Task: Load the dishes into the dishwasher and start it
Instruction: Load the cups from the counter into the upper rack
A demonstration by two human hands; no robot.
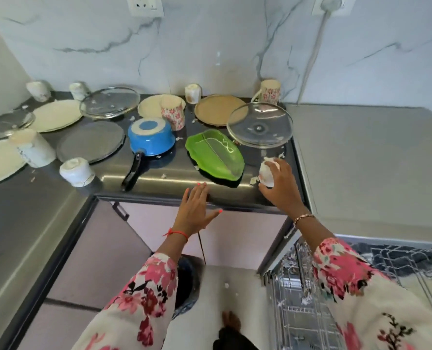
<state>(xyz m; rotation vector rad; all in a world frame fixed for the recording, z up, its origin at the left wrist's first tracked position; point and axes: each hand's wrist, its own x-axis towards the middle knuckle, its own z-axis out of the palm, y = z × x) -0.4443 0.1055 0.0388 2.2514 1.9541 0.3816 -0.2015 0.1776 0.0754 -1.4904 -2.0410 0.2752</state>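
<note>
My right hand point(281, 185) grips a small white cup point(266, 173) lying near the counter's front right corner. My left hand point(197, 207) hovers flat and open at the counter's front edge, holding nothing. Just beyond it lies a green leaf-shaped tray point(214, 154). A blue saucepan point(150, 137) sits upside down with its black handle toward me. Two glass lids point(260, 125) point(110, 102), several plates and upturned cups cover the dark counter point(174, 176). The dishwasher's wire rack point(300, 306) is pulled out at the lower right.
Floral mugs point(173, 113) point(269, 92) stand among the plates. A brown plate point(218, 109) and a grey plate point(91, 141) lie flat. A steel surface point(371, 160) extends to the right. Food scraps dot the counter. A dark bin point(185, 281) stands on the floor below.
</note>
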